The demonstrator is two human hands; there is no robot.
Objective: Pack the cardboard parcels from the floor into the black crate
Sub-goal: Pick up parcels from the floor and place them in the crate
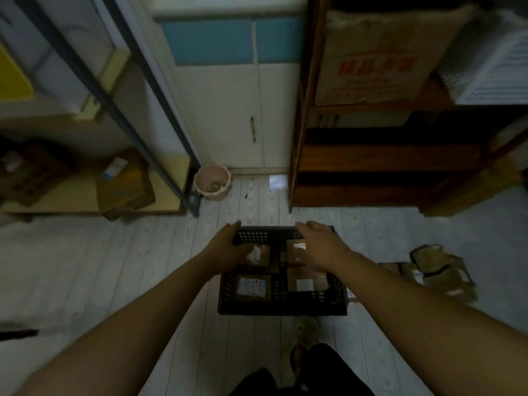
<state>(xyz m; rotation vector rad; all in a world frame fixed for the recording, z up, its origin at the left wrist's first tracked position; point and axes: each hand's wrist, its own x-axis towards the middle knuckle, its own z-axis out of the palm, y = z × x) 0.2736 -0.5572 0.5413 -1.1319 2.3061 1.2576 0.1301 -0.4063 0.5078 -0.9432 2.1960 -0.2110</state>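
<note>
My forearms reach over the black crate (pixel 281 305), both hands' fingers loosely spread; I should press parcels (pixel 253 284) flat, leaving room.

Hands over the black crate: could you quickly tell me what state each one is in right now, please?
Left hand: open, resting at the black crate's far left corner, holding nothing.
Right hand: open, palm down over the parcels, holding nothing.

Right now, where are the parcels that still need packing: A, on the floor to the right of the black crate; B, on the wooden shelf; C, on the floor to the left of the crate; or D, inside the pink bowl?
A: a loose pile of cardboard parcels lies on the floor just right of the black crate, which already holds several.
</note>
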